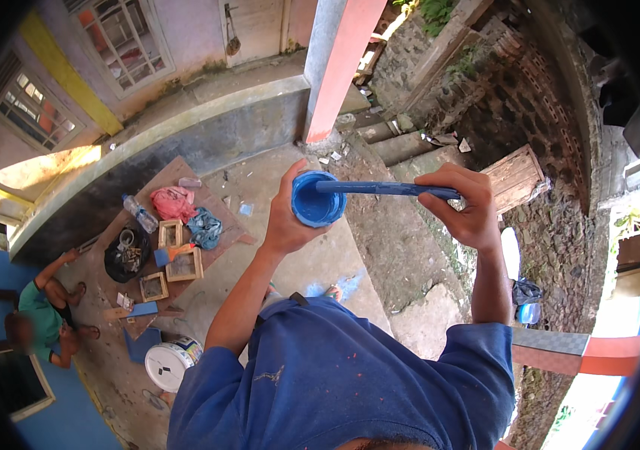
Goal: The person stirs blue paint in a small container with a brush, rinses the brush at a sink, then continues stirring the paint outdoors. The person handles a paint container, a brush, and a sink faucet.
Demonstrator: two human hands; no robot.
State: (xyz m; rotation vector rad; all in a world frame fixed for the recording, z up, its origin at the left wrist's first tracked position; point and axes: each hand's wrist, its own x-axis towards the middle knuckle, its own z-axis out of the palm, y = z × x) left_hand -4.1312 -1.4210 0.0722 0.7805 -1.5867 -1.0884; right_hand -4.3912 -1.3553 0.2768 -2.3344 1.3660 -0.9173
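My left hand (284,229) is wrapped round a small round container (320,215), smeared with blue paint inside and along its rim. Held out in front of my chest, the container has its open mouth turned up toward me. From the right, my right hand (464,208) grips one end of a long, thin blue stick (380,188), fingers and thumb closed on it. The stick lies nearly level, and its other end reaches over the rim into the container's mouth. I cannot tell whether its tip touches the paint inside.
At left, a low board (219,251) bears a pink plastic bag (172,204), a bottle (140,215), small wooden frames (184,265) and a paintbrush (175,253). A white bucket (165,367) stands nearby. Someone in green (39,311) sits far left. A pillar (339,75) rises ahead.
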